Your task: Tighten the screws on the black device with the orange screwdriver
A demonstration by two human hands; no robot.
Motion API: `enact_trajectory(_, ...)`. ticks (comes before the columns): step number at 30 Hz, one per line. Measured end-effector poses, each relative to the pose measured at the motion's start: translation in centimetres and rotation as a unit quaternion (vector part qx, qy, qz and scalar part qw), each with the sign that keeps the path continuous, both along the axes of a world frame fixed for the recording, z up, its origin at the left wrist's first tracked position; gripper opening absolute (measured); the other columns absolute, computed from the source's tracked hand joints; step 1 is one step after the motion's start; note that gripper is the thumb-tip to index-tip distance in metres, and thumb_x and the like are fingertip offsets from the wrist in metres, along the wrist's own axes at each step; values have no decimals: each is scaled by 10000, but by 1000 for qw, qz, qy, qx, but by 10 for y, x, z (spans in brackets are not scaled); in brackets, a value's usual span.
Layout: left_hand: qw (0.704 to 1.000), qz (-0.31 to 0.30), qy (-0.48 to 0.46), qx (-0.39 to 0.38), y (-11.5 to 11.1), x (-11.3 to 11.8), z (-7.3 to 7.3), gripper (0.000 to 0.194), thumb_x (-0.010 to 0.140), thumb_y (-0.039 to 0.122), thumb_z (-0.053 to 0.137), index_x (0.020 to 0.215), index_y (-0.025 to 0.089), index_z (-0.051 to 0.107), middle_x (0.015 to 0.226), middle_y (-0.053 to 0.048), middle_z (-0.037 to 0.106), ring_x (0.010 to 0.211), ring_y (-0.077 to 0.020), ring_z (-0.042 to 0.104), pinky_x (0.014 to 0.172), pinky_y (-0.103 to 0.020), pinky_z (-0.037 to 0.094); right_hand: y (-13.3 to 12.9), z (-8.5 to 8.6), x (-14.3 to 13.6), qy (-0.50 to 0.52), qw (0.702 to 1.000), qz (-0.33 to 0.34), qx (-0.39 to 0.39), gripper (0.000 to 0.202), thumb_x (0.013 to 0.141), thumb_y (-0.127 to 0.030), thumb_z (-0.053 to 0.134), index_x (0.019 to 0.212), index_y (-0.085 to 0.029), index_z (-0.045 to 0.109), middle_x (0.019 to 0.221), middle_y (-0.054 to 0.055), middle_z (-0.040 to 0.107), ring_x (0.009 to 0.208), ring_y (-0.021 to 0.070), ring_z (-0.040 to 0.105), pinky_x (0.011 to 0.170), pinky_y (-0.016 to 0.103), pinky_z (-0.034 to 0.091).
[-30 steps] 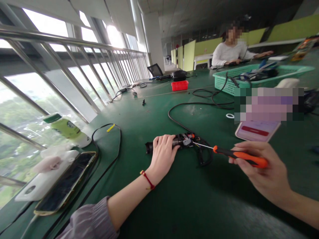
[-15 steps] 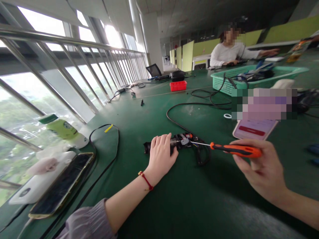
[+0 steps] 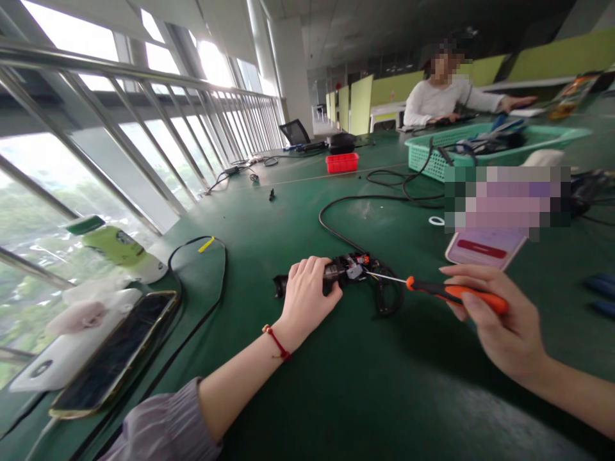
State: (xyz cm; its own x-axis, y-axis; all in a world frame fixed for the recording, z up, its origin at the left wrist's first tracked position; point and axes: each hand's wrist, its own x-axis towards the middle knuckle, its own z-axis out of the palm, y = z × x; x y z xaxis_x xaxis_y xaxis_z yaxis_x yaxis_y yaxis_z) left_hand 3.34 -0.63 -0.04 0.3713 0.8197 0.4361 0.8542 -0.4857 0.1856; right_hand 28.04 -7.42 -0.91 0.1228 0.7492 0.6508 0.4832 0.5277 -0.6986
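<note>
My left hand (image 3: 307, 291) lies wrapped over a black cylindrical electric device (image 3: 331, 272) and holds it against the green table (image 3: 288, 397). The right end of that device is opened up, with wires, a grey part and an orange-red part (image 3: 366, 259) exposed. My right hand (image 3: 500, 320) grips an orange and black screwdriver (image 3: 456, 293), its shaft pointing left. The screwdriver tip is at the exposed wires; whether it touches a screw is too small to tell. A black cord (image 3: 331, 208) runs back from the device.
Beyond my right hand stands a lit phone (image 3: 490, 246), near a green basket (image 3: 425, 160) of tools and cables. A red box (image 3: 342, 163) sits farther back. At left are a dark phone (image 3: 115, 352), a bottle (image 3: 118, 246) and a looped cable (image 3: 225, 269). A person (image 3: 439, 102) sits opposite.
My right hand has shifted its grip on the screwdriver, the fingers now curled differently around the handle. The left hand still holds the device. The whole view has moved slightly.
</note>
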Motion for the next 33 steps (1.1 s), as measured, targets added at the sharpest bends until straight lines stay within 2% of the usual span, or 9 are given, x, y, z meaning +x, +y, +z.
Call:
enact_trajectory(3, 1000, 0, 1, 4, -1, 0, 1, 268, 750, 231, 508, 1013, 185, 481, 975, -42, 576, 930, -213, 521, 862, -377, 387, -2, -2, 3, -45, 998, 6, 33, 318, 782, -194, 539, 1088, -277, 520, 858, 11, 573, 620, 137, 598, 594, 300, 498)
enact_trajectory(5, 1000, -1, 3, 7, -1, 0, 1, 271, 741, 226, 514, 1006, 186, 478, 966, -39, 575, 919, -211, 526, 850, -370, 391, -4, 1, 4, -76, 995, -15, 57, 361, 774, -177, 542, 1117, -280, 494, 910, 24, 571, 684, 149, 621, 651, 309, 506)
enact_trajectory(9, 1000, -1, 12, 12, -2, 1, 2, 274, 730, 227, 515, 997, 184, 470, 951, -31, 571, 894, -202, 538, 825, -354, 397, -8, 12, 4, -186, 979, -58, 52, 191, 804, -243, 526, 991, -242, 561, 801, 14, 637, 665, 154, 635, 607, 273, 503)
enact_trajectory(11, 1000, 1, 18, 13, -3, 1, 3, 278, 730, 232, 515, 999, 184, 468, 952, -29, 568, 880, -198, 543, 809, -347, 400, -10, 17, 4, -209, 974, -69, 50, 177, 824, -254, 507, 978, -219, 587, 789, 18, 657, 696, 158, 645, 629, 260, 506)
enact_trajectory(18, 999, 4, 33, 15, -3, 1, 2, 293, 726, 242, 524, 1008, 191, 464, 958, -25, 571, 865, -197, 546, 790, -338, 397, -12, 19, 4, -203, 975, -84, 45, 232, 827, -253, 501, 1042, -222, 583, 849, 2, 665, 602, 102, 609, 566, 196, 480)
enact_trajectory(24, 999, -1, 32, 13, -1, 1, 2, 279, 741, 245, 518, 1008, 189, 465, 966, -26, 570, 867, -194, 542, 794, -337, 397, -13, 14, 4, -161, 982, -57, 85, 340, 783, -219, 537, 1118, -196, 484, 962, 47, 581, 829, 146, 612, 719, 210, 498)
enact_trajectory(28, 999, -5, 34, 12, -1, 1, 2, 275, 744, 248, 517, 1006, 186, 464, 964, -29, 571, 868, -195, 542, 794, -337, 399, -16, 18, 7, -244, 966, -50, 75, 177, 819, -264, 508, 983, -200, 519, 849, 25, 592, 678, 113, 604, 546, 184, 480)
enact_trajectory(31, 999, -7, 35, 12, -1, 0, 2, 270, 747, 248, 513, 1004, 186, 461, 954, -29, 571, 862, -196, 543, 787, -336, 399, -15, 19, 7, -268, 957, -58, 91, 165, 820, -259, 503, 971, -195, 524, 888, 42, 589, 719, 132, 599, 609, 223, 492)
enact_trajectory(33, 999, -9, 37, 11, -1, 0, 2, 265, 749, 247, 509, 1003, 187, 460, 953, -28, 571, 862, -198, 545, 780, -336, 399, -13, 19, 6, -261, 956, -63, 119, 239, 785, -217, 540, 1019, -177, 512, 950, 64, 569, 807, 158, 590, 695, 255, 498)
